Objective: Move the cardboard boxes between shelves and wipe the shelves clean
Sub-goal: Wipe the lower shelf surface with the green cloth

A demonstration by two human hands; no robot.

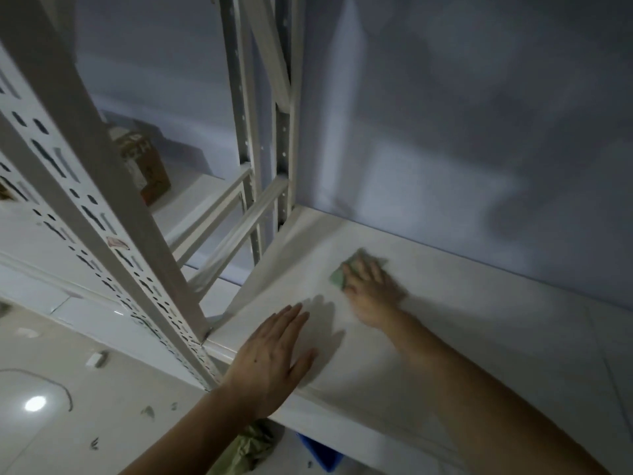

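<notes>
Step in hand: wiping. The right hand (371, 289) lies flat, fingers spread, pressing a green cloth (339, 276) onto the white shelf (479, 323), the cloth under its fingers. The left hand (274, 358) rests spread and flat on the shelf's front edge, near and below the right. Next move, judged: sweep the cloth across unwiped areas. A cardboard box (145, 166) sits well beyond both hands, upper left, on another shelf. Shelf surface appears pale, bare, blurred.

Cloth (342, 275) pale green. Shelf (445, 323) white. Upright post (102, 214) cream, rows of dark slots. Box (145, 162) brown with white patches. Wall (479, 132) grey-blue. Bin (322, 455) blue.
</notes>
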